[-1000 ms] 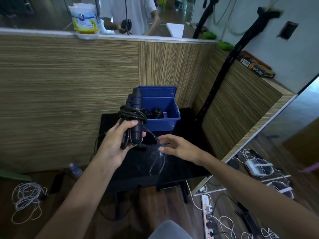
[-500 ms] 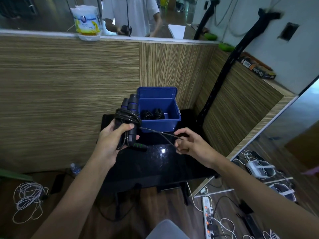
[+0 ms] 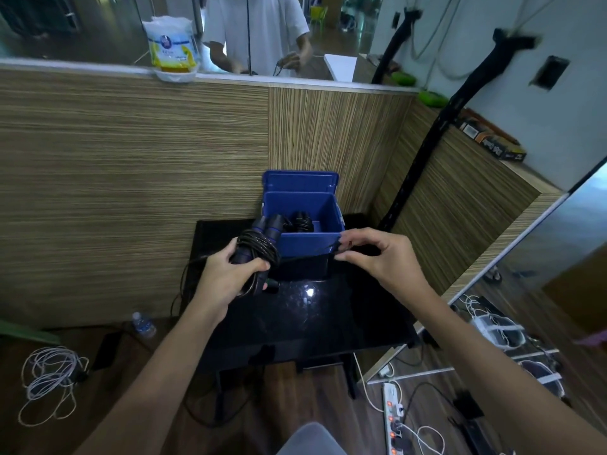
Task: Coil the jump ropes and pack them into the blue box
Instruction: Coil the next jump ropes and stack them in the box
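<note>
Left hand (image 3: 230,277) is wrapped tight around the jump rope (image 3: 259,249) bundle, just in front of the blue box (image 3: 305,224) at the far end of the table (image 3: 295,323). Right hand (image 3: 377,257) pinches the loose tail. If that pinch slips, the wraps probably spring loose and the coil falls apart.

My left hand (image 3: 226,277) grips the rope (image 3: 261,249) wound round its handles (image 3: 271,226). My right hand (image 3: 377,257) pinches the loose end, drawn taut before the box (image 3: 305,241) on the table (image 3: 295,320).
</note>
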